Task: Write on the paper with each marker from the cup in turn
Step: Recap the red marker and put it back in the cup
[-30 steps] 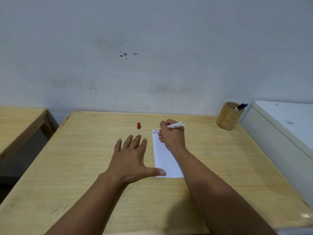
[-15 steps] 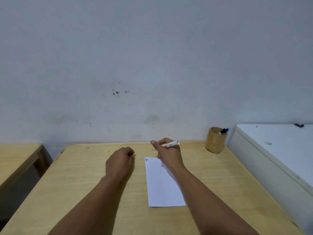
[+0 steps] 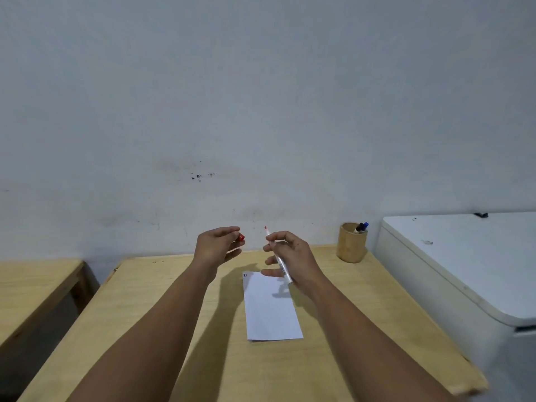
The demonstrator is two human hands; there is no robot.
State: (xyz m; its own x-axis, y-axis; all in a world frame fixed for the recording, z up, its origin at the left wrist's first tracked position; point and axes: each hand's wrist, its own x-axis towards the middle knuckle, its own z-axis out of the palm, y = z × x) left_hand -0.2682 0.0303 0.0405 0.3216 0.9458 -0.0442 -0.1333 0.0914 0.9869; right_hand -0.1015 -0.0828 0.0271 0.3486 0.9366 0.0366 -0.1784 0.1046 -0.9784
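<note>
While both hands hang above the wooden table (image 3: 333, 358), I see my right hand (image 3: 293, 256) pinching a white marker (image 3: 280, 261) by its barrel, red tip tilted up and away from me, over the far end of the paper (image 3: 269, 311). My left hand (image 3: 216, 246) nips the red cap (image 3: 241, 237) between thumb and fingertips, just apart from the tip. The cup (image 3: 351, 246) stands by the wall to the right, near a white box (image 3: 464, 271), two more markers (image 3: 361, 227) poking out.
</note>
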